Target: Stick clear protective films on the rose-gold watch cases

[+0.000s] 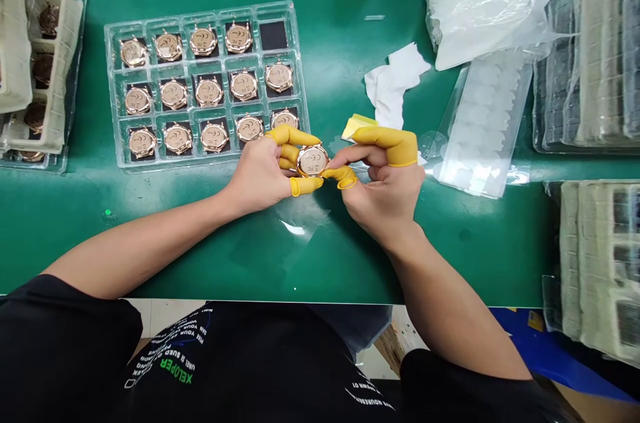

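One watch case (pixel 313 160), printed back upward, is held above the green bench (pixel 225 256), just beside the near right corner of the clear tray (pixel 113 89). Your left hand (pixel 260 173) grips its rim between thumb and fingers in yellow finger cots (pixel 306 185). Your right hand (pixel 385 189) has thumb and forefinger at its right edge; whether they clasp it cannot be told. Fourteen similar cases (pixel 209 91) occupy the tray's pockets.

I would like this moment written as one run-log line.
left hand: holds watch, marked back showing | right hand: at watch's edge | plastic tray: watches in rows, top-right black pad uncovered
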